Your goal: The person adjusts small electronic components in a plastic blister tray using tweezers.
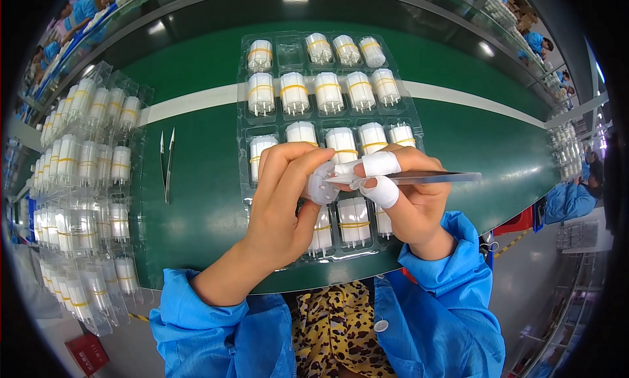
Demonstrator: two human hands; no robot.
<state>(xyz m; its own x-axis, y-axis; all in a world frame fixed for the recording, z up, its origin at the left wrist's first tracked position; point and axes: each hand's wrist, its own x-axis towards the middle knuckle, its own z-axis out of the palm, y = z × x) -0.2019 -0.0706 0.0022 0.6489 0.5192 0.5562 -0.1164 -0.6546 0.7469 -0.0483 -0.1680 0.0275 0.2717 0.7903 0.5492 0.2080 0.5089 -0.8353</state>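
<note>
Between the fingers of my left hand (278,194) is a white cylindrical part (321,183), its round end turned to the right. My right hand (416,191), with white tape on the thumb and a finger, pinches metal tweezers (432,177). The tips of the tweezers reach the round end of the part; whether they grip anything there is too small to tell. Below both hands lies a clear plastic tray (288,53) with rows of white cylinders (327,89), each with a yellow band, many with pins. My hands hide some of the lower rows.
A second pair of tweezers (168,168) lies on the green table (196,227), left of the tray. Tall stacks of filled clear trays (85,161) stand at the left edge. A white strip (196,102) crosses the table. Other people in blue (567,201) sit beyond.
</note>
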